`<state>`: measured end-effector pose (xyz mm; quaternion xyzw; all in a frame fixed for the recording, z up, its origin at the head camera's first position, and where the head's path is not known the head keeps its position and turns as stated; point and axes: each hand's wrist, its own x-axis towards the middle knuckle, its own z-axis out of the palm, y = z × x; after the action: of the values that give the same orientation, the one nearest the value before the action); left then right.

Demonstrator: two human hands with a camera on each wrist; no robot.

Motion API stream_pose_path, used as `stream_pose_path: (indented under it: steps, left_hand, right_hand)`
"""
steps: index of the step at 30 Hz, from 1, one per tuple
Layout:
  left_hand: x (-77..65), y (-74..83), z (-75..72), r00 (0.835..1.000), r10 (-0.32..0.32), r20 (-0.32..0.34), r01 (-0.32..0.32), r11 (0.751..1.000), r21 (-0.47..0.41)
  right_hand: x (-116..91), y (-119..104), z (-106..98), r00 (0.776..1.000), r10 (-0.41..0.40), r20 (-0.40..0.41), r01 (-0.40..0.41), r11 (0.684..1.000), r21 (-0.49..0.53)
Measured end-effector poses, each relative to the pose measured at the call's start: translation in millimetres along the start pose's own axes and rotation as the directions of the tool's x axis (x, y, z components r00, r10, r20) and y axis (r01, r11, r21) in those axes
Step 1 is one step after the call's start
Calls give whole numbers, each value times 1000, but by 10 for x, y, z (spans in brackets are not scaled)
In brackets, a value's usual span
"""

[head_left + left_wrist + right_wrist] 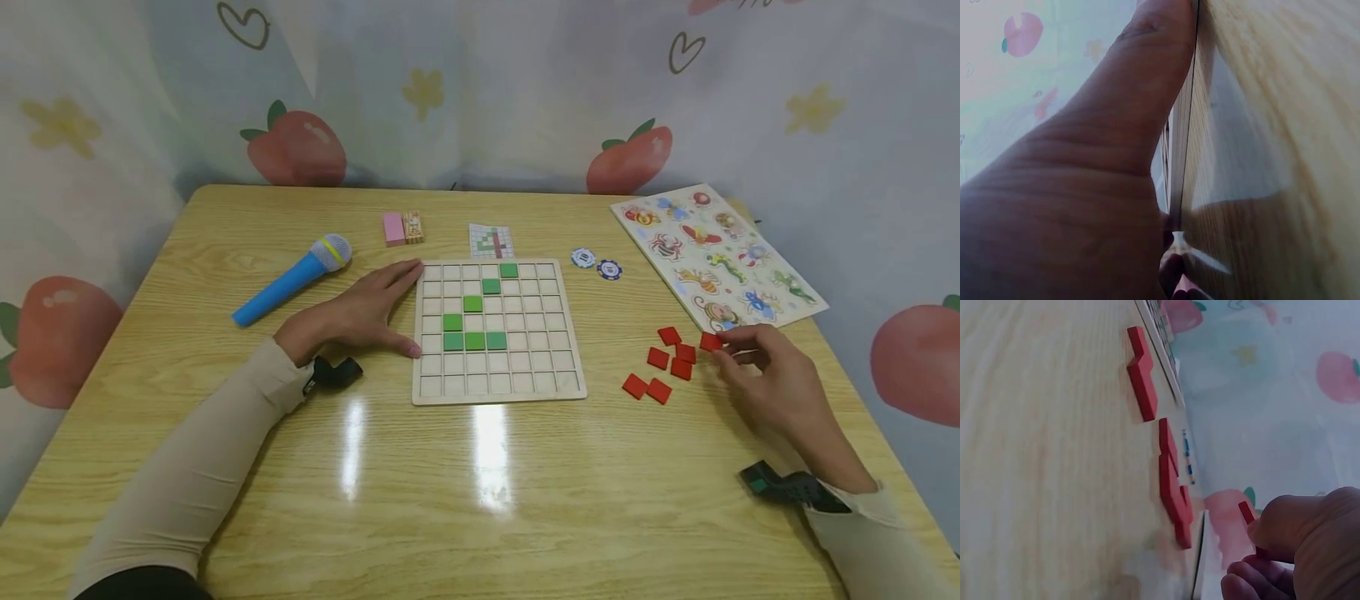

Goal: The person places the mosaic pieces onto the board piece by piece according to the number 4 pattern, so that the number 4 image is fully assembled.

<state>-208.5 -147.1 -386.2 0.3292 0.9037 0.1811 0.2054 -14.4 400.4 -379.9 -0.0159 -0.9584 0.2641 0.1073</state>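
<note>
A square wooden grid board [517, 386] lies mid-table, with several green tiles [474, 341] in its cells. Against its left edge rests my left hand [356, 310], thumb and fingers extended; the left wrist view shows the thumb [1141, 69] along the board's side. My right hand [776, 379] pinches a red tile [710, 342] between thumb and fingertips. In the right wrist view this red tile [1246, 512] is held up off the table. Several more red tiles [658, 391] lie loose between the board and my right hand.
Behind the board lies a small pattern card [491, 242]. Two poker chips [583, 258] are right of it, and a picture board [720, 250] sits far right. A blue toy microphone [288, 283] and a pink block [393, 229] beside a patterned one are at left.
</note>
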Motion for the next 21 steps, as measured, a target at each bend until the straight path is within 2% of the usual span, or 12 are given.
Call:
stream_pose_path:
  steps: [4,9,15,21]
  left_hand:
    - [-24,-5,2,1000,-5,2,5,1000,-7]
    - [-26,3,4,1000,-5,7,5,1000,-3]
    - [1,-5,0,1000,-6,14,6,1000,6]
    - [2,-9,-9,1000,-2,18,2,1000,11]
  right_hand:
    - [142,-182,7,991,-131,-34,132,990,46]
    - [345,-413,70,965,-262,-12,262,964,44]
    - [579,-680,225,925,-376,51,375,927,25]
    - [843,-920,418,892,-441,104,440,898,33]
